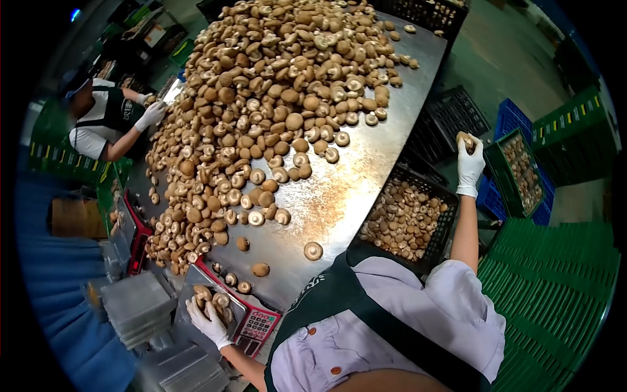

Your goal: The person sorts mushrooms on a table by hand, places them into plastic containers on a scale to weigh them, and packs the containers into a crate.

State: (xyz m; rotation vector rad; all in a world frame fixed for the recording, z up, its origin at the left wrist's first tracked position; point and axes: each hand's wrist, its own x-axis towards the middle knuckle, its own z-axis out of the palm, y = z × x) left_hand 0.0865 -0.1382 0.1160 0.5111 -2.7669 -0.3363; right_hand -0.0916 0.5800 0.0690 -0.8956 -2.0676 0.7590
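My left hand (209, 323), in a white glove, is at the lower left with its fingers curled against a shiitake mushroom (202, 294). Several more mushrooms lie close to it on the red scale (259, 323), which has a keypad facing me. Out to the right, my gloved right hand (470, 168) grips another shiitake mushroom (466, 140) above the floor beside the crates. A large heap of shiitake mushrooms (261, 91) covers much of the metal table (333, 202). One mushroom (313, 251) lies apart near my apron.
A black crate (450, 215) of mushrooms stands at the table's right edge. Beyond it are a green crate (501, 163) of mushrooms and stacked green crates (548, 294). Clear plastic trays (138, 306) are stacked at left. Across the heap, a co-worker (111, 117) handles mushrooms.
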